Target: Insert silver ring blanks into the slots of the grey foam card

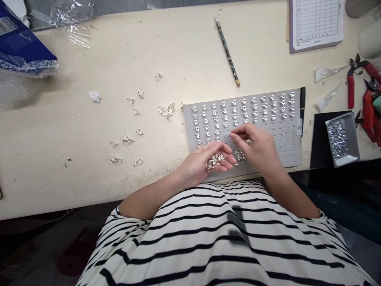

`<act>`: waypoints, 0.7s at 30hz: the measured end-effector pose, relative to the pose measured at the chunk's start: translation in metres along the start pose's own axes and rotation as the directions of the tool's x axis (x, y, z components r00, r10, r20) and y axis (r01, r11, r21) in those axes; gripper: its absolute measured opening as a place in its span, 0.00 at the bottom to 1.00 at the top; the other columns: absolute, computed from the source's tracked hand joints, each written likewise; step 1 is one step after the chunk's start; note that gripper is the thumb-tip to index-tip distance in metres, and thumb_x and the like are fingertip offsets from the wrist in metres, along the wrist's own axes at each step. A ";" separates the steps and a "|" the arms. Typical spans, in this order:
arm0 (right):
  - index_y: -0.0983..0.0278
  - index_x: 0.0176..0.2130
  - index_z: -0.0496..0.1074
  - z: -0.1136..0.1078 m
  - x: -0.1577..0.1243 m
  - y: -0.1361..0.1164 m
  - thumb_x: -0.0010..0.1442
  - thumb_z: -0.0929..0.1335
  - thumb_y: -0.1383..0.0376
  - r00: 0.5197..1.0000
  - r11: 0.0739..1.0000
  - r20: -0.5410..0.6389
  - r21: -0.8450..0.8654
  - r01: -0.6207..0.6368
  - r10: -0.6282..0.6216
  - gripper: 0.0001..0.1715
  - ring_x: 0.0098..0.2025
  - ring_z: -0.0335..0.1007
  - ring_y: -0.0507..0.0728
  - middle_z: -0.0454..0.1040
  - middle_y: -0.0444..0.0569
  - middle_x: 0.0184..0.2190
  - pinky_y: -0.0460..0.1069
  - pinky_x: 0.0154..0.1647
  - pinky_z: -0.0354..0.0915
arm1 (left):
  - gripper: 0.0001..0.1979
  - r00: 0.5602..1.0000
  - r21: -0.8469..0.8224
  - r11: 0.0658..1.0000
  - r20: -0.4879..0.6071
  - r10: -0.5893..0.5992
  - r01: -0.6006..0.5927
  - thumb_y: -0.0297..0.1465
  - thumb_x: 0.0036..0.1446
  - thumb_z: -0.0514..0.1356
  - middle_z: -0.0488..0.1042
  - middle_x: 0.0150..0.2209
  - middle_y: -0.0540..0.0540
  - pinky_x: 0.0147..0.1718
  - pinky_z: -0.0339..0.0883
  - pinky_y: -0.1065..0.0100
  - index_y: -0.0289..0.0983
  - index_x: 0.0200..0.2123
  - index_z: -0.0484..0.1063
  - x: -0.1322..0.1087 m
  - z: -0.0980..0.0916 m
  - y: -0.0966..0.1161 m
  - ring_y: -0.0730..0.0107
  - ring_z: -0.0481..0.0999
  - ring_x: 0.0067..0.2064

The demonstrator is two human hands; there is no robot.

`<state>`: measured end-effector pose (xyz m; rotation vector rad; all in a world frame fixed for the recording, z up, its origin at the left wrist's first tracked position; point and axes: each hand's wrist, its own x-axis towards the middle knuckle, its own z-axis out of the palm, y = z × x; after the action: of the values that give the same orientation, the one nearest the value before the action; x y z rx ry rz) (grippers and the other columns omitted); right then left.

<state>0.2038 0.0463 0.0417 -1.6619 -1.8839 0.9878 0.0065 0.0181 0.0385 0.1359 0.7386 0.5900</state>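
My left hand (205,159) is turned palm up, its fingers curled around a small heap of silver rings (214,159). Just right of it, my right hand (257,145) hovers over a grey slotted display board (285,149), thumb and forefinger pinched together. Whatever lies between those fingertips is too small to make out. Rows of silver rings (244,109) with small shaped tops stand in the board's upper slots and down its left columns. A loose pile of rings (239,156) rests on the board between my hands, partly covered by the right one.
Several loose rings (127,140) lie scattered across the table (119,51) to the left. A pencil (228,53) is beyond the board. At right are a form pad (317,24), red-handled pliers (351,85) and a grey tray (354,151) of small silver pieces. A blue bag (26,43) sits far left.
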 end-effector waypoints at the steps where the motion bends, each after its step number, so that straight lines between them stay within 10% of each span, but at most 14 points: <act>1: 0.57 0.41 0.76 0.004 0.005 0.002 0.66 0.71 0.61 0.999 1.000 0.036 -0.014 -0.024 0.025 0.03 0.36 0.77 0.55 0.80 0.44 0.36 0.53 0.37 0.72 | 0.17 0.999 -0.026 0.999 0.021 -0.031 0.031 0.44 0.70 0.59 0.82 0.36 0.44 0.33 0.73 0.76 0.35 0.39 0.77 0.000 0.000 0.000 0.73 0.82 0.35; 12: 0.60 0.41 0.73 0.014 0.019 -0.004 0.65 0.72 0.61 0.986 0.975 0.062 -0.169 -0.144 0.156 0.06 0.33 0.73 0.54 0.78 0.44 0.33 0.51 0.35 0.66 | 0.33 0.995 -0.249 0.964 0.040 -0.090 0.097 0.41 0.77 0.39 0.83 0.44 0.34 0.45 0.77 0.66 0.29 0.43 0.80 0.003 0.004 0.001 0.63 0.84 0.45; 17: 0.57 0.42 0.72 0.001 -0.005 -0.014 0.69 0.69 0.62 0.977 0.979 -0.153 -0.160 0.127 -0.152 0.02 0.34 0.70 0.53 0.74 0.45 0.34 0.51 0.35 0.68 | 0.33 0.999 -0.284 0.958 0.014 -0.029 0.032 0.41 0.77 0.40 0.83 0.44 0.36 0.51 0.74 0.67 0.29 0.43 0.82 0.006 0.005 0.000 0.64 0.82 0.48; 21: 0.55 0.50 0.75 -0.002 -0.020 -0.024 0.67 0.71 0.67 0.902 0.897 0.001 -0.106 0.430 -0.432 0.12 0.44 0.73 0.56 0.77 0.48 0.42 0.53 0.46 0.71 | 0.31 1.000 -0.333 0.942 0.009 -0.026 0.027 0.41 0.77 0.42 0.82 0.40 0.42 0.46 0.74 0.71 0.33 0.40 0.82 0.007 0.005 -0.004 0.71 0.80 0.41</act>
<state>0.1931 0.0268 0.0638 -1.2127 -2.1895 0.6928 0.0156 0.0193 0.0370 -0.1865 0.6249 0.6806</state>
